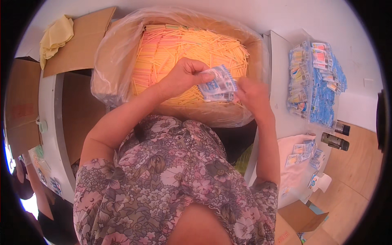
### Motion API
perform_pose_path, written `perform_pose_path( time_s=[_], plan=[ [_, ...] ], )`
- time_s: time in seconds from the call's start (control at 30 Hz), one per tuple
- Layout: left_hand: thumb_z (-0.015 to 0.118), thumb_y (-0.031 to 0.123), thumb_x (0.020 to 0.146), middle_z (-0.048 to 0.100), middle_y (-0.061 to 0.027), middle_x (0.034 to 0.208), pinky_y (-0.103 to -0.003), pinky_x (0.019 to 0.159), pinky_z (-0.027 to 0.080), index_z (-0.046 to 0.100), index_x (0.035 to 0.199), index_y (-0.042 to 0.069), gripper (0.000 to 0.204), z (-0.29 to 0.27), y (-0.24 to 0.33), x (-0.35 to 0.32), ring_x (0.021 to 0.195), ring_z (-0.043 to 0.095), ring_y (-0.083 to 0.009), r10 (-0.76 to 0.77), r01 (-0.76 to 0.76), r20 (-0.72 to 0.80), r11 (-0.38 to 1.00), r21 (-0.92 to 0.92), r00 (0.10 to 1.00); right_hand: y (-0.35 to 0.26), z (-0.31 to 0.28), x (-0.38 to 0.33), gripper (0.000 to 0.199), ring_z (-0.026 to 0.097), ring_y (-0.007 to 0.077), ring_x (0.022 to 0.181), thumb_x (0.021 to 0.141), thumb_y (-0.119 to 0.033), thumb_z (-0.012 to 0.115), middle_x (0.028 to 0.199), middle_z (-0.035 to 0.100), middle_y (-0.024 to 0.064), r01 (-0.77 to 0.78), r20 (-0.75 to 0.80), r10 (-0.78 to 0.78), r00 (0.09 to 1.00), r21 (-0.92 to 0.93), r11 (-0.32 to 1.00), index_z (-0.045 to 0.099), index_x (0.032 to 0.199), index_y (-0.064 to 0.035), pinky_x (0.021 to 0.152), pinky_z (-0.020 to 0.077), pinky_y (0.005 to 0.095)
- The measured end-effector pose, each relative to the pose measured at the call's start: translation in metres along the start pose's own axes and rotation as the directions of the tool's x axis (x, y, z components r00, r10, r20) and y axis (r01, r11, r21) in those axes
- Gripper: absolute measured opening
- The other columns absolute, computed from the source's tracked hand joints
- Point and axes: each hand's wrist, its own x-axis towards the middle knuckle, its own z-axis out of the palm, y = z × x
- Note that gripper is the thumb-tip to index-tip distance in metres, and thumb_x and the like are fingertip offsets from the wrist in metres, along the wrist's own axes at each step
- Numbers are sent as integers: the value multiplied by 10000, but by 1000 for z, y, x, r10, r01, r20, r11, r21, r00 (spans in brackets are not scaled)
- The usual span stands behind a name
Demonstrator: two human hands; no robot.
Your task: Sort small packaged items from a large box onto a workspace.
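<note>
Over a large carton (183, 110), lined with clear plastic, I hold a small clear-and-blue printed packet (218, 81). My left hand (188, 75) pinches its upper left side, thumb lying on the face. The fingers of my right hand (254, 96) are closed at its right edge. Below it a second similar packet (220, 98) shows partly; whether it is held too, I cannot tell. Under my hands the carton is full of thin straw-like sticks (163, 53), yellow, orange and pink, some in neat rows and others in a loose tangle.
On the right table lies a clear bag (300, 77) of packets, beside a pile of blue packets (324, 98). Several packets rest on a pink cloth (290, 149). Two dark cylinders (335, 141) stand nearby. A cardboard flap (83, 45) and yellow cloth (57, 38) are at far left; another person's arm (38, 188) shows lower left.
</note>
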Motion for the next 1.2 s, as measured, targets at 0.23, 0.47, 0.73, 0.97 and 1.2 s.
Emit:
perform_pose_path(
  time_s=[0.23,0.47,0.73,0.97,1.2],
  plan=[
    [613,115,893,675,-22,868,-238,716,503,655,989,1,155,5,5,-1,778,607,-64,-73,74,22,994,-78,997,10,39,-2,264,597,297,582,842,-250,564,616,585,145,122,252,-203,946,303,945,591,710,-23,567,476,411],
    [633,85,873,680,-37,827,-241,704,507,676,935,-17,127,5,-1,5,750,611,-70,28,-25,-55,999,43,998,3,-11,-4,175,486,43,547,871,-93,557,624,498,-44,-337,216,301,929,832,441,544,703,-47,477,388,228],
    [655,50,847,684,-53,813,-237,705,507,684,881,-16,80,4,3,4,740,622,-88,-8,4,-57,998,-68,998,-1,-21,7,151,454,26,511,893,-111,564,631,496,-33,-389,342,260,903,907,158,534,755,-58,451,361,203],
    [685,-13,792,689,-57,833,-238,739,504,698,882,-2,92,2,-3,-1,758,627,-100,-57,55,-51,998,-31,997,-18,-28,16,151,478,33,511,883,-145,585,622,513,-24,-364,307,319,896,921,136,549,760,-65,437,355,197],
    [711,-14,752,686,-95,941,-273,844,474,714,859,3,108,1,2,0,889,616,-133,-69,66,95,997,25,993,-30,-29,37,188,435,17,506,866,-185,619,613,471,-57,-542,491,234,839,789,291,554,725,-80,427,317,200]
  ],
)
